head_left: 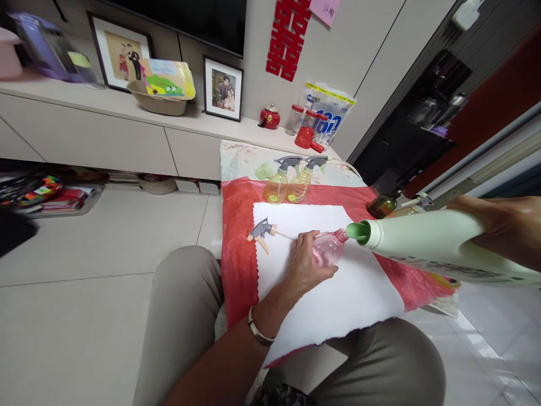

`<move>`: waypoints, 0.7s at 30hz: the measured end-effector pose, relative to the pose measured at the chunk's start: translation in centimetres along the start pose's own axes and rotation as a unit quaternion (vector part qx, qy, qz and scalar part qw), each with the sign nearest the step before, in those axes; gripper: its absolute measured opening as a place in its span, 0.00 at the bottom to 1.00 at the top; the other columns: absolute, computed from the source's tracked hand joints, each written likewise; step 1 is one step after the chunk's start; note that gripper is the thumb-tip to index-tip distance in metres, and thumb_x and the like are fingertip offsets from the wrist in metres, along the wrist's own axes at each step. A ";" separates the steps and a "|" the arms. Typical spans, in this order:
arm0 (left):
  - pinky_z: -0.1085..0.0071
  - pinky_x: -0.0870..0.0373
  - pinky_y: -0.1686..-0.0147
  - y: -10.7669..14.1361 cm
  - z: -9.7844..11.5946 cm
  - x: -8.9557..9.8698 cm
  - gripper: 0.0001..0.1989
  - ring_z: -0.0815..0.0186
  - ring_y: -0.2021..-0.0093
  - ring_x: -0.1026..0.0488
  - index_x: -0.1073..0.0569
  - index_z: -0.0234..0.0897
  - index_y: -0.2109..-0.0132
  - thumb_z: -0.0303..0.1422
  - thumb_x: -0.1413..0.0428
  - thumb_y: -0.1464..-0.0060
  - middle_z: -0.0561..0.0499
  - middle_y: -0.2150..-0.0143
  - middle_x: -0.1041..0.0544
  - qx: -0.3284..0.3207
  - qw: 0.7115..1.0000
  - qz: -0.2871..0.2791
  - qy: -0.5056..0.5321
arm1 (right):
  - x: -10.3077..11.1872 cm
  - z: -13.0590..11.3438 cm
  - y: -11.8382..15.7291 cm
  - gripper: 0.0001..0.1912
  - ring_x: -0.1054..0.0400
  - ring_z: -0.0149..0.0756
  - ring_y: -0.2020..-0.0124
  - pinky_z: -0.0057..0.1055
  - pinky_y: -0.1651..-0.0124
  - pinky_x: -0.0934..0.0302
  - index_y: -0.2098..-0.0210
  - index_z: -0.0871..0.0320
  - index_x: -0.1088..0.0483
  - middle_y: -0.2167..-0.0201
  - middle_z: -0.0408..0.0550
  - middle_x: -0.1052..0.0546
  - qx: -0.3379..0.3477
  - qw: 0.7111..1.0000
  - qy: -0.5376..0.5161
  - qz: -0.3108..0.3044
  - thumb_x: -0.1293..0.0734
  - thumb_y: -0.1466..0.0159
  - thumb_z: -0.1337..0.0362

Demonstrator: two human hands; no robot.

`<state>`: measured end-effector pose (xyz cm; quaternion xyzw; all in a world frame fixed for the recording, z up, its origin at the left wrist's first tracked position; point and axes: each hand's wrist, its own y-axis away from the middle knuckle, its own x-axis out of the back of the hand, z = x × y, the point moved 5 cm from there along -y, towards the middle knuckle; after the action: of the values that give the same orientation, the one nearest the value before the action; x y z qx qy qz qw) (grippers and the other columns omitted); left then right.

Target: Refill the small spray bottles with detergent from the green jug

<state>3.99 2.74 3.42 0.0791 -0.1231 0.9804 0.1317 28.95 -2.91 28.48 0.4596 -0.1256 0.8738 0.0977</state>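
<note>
My left hand (305, 262) is wrapped round a clear pink spray bottle (327, 250) with its top off, tilted to the right over a white cloth (329, 307). From the right, my right hand (502, 223) grips the handle of a large pale green jug (426, 234), tipped nearly level. The jug's green pouring spout (358, 231) is at the mouth of the pink bottle; whether liquid is flowing I cannot tell. A grey and peach spray head (262, 228) with its thin tube lies on the cloth, left of my left hand.
Two yellowish spray bottles (275, 189) with grey triggers stand behind the cloth on the red table cover (236, 248). A dark brown bottle (381, 206) is at the back right, near the jug. Beyond is a low cabinet (127, 138) with picture frames and lidded jars.
</note>
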 end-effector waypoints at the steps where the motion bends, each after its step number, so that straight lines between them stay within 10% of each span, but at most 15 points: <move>1: 0.49 0.36 0.39 0.0 0.0 0.0 0.42 0.49 0.42 0.33 0.37 0.40 0.42 0.29 0.30 0.66 0.43 0.44 0.30 -0.002 1.000 -0.001 -0.001 | 0.0 -0.1 0.0 0.29 0.29 0.42 0.70 0.29 0.71 0.46 0.52 0.35 0.27 0.68 0.37 0.22 -0.001 1.000 -0.004 -0.006 0.37 0.56 0.49; 21: 0.49 0.35 0.40 0.0 -0.2 -0.1 0.42 0.48 0.42 0.33 0.37 0.40 0.42 0.29 0.30 0.66 0.44 0.44 0.30 0.001 1.000 0.001 -0.002 | -0.2 0.1 -0.2 0.29 0.31 0.41 0.72 0.28 0.73 0.47 0.53 0.38 0.26 0.69 0.40 0.23 0.011 1.000 -0.001 0.016 0.36 0.56 0.49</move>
<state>4.08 2.75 3.24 0.0807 -0.1226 0.9805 0.1305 29.20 -2.80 28.39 0.4593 -0.1237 0.8761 0.0791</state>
